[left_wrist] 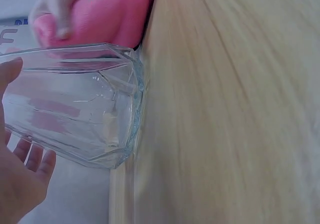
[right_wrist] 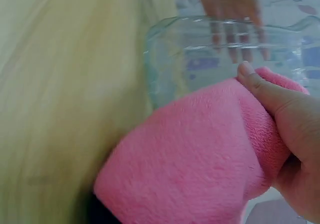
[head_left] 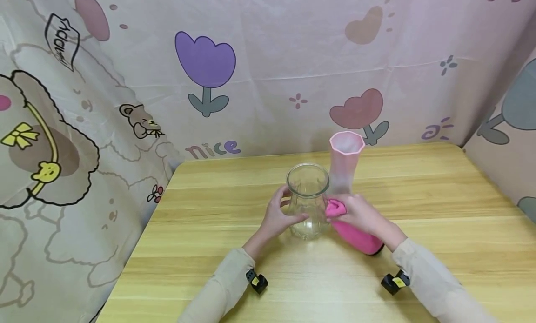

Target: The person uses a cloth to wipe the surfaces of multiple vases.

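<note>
A clear glass vase (head_left: 309, 204) with a wide round rim stands upright on the wooden table. My left hand (head_left: 276, 215) holds it from the left, thumb across the near side and fingers behind. Bunched in my right hand (head_left: 361, 214) is a pink plush cloth (head_left: 356, 239), pinched between thumb and fingers against the vase's right side. The cloth's loose end, dark along its edge, hangs down to the tabletop. In the right wrist view the cloth (right_wrist: 185, 159) covers part of the glass.
Just behind my right hand stands a tall pink-and-white vase (head_left: 345, 164) with an angular rim, its base hidden. The wooden table (head_left: 201, 248) meets a printed fabric backdrop (head_left: 268, 81) at the back and left.
</note>
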Demonstrator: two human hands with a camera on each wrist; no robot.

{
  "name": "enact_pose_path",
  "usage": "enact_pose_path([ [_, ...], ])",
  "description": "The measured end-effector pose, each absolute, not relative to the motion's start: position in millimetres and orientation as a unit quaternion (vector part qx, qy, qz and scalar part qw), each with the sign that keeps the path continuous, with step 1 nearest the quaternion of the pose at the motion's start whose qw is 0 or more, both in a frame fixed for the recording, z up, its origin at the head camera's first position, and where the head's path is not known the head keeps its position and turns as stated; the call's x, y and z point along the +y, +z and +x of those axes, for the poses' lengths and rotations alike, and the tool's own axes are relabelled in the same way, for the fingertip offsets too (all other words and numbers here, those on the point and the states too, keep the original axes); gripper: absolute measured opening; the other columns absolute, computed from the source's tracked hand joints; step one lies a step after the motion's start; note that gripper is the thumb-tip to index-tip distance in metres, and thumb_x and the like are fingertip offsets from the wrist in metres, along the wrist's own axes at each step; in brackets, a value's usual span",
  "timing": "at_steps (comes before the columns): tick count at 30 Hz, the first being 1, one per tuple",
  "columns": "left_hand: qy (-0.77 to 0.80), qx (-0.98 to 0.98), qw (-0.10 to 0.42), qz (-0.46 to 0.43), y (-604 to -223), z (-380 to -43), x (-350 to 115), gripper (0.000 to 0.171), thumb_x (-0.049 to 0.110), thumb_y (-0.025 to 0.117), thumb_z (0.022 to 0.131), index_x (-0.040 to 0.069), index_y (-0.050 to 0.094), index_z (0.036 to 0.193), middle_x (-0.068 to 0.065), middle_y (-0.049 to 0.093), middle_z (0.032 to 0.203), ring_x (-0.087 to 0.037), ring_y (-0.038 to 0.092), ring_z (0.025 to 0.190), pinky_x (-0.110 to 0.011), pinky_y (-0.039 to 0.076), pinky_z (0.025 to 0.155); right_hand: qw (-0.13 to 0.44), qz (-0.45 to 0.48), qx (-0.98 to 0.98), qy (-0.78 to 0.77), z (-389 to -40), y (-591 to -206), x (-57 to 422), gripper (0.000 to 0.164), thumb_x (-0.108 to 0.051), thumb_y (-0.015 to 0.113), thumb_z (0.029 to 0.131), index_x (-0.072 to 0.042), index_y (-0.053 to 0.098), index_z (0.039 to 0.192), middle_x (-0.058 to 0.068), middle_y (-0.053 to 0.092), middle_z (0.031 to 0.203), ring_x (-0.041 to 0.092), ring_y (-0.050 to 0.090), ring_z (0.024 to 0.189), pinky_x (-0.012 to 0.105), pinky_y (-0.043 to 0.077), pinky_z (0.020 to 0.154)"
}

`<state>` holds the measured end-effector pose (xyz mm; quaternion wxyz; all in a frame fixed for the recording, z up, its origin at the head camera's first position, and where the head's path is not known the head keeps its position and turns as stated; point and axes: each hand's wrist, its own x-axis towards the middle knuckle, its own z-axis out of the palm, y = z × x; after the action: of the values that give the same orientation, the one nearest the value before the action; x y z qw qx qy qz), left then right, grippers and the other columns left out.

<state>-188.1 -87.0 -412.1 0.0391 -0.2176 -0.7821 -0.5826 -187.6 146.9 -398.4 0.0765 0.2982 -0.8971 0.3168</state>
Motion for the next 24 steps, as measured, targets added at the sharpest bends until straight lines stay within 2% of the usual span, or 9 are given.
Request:
enact_pose_path([
  [3, -0.582, -0.782, 0.039, -0.22, -424, -196, -88, 0.076, 0.008, 0.08, 0.066, 0.005, 0.04, 0.13, -0.015, 0.047, 0.124, -0.031, 0.043, 0.113, -0.041, 0.042, 0.096, 0.09, 0.311, -0.894, 0.31, -187, -395, 149, 0.036, -0.018, 0.077, 0.071, -0.003, 0.063, 0.1, 0.003, 0.066, 0.085, 0.017, 0.062, 0.077, 0.031, 0.054, 0.068],
  [7, -0.575, -0.788, 0.04, -0.217, -427, -197, -88, 0.076, 0.013, 0.081, 0.066, 0.01, 0.04, 0.13, -0.01, 0.048, 0.124, -0.026, 0.044, 0.112, -0.036, 0.043, 0.095, 0.165, 0.316, -0.861, 0.363, -185, -382, 146, 0.04, -0.013, 0.079, 0.066, -0.001, 0.063, 0.1, 0.008, 0.067, 0.088, 0.023, 0.064, 0.081, 0.035, 0.055, 0.07],
  [11, -0.574, -0.788, 0.042, -0.218, -417, -191, -87, 0.076, 0.008, 0.08, 0.066, 0.006, 0.04, 0.13, -0.013, 0.048, 0.124, -0.029, 0.045, 0.112, -0.038, 0.043, 0.095, 0.205, 0.304, -0.848, 0.382, -186, -382, 140, 0.034, -0.01, 0.079, 0.066, -0.003, 0.063, 0.096, 0.007, 0.067, 0.085, 0.024, 0.064, 0.078, 0.035, 0.055, 0.068],
  [16, -0.584, -0.777, 0.042, -0.23, -402, -182, -85, 0.074, 0.004, 0.079, 0.066, -0.002, 0.04, 0.129, -0.02, 0.047, 0.122, -0.035, 0.044, 0.111, -0.046, 0.042, 0.095, 0.138, 0.271, -0.867, 0.395, -185, -400, 143, 0.038, -0.014, 0.077, 0.07, -0.001, 0.063, 0.103, 0.01, 0.068, 0.091, 0.027, 0.064, 0.085, 0.036, 0.055, 0.072],
  [21, -0.58, -0.785, 0.041, -0.216, -416, -189, -86, 0.075, 0.01, 0.08, 0.066, 0.007, 0.041, 0.13, -0.011, 0.049, 0.123, -0.026, 0.045, 0.111, -0.039, 0.043, 0.095, 0.071, 0.286, -0.897, 0.329, -186, -411, 152, 0.033, -0.023, 0.077, 0.07, -0.007, 0.064, 0.096, 0.0, 0.065, 0.082, 0.016, 0.062, 0.077, 0.032, 0.054, 0.068],
  [24, -0.574, -0.789, 0.047, -0.215, -424, -194, -88, 0.076, 0.014, 0.082, 0.065, 0.011, 0.042, 0.13, -0.004, 0.049, 0.122, -0.02, 0.046, 0.11, -0.035, 0.044, 0.094, 0.079, 0.298, -0.893, 0.328, -187, -407, 153, 0.033, -0.021, 0.078, 0.07, -0.006, 0.064, 0.096, -0.001, 0.065, 0.082, 0.014, 0.062, 0.076, 0.031, 0.054, 0.067],
])
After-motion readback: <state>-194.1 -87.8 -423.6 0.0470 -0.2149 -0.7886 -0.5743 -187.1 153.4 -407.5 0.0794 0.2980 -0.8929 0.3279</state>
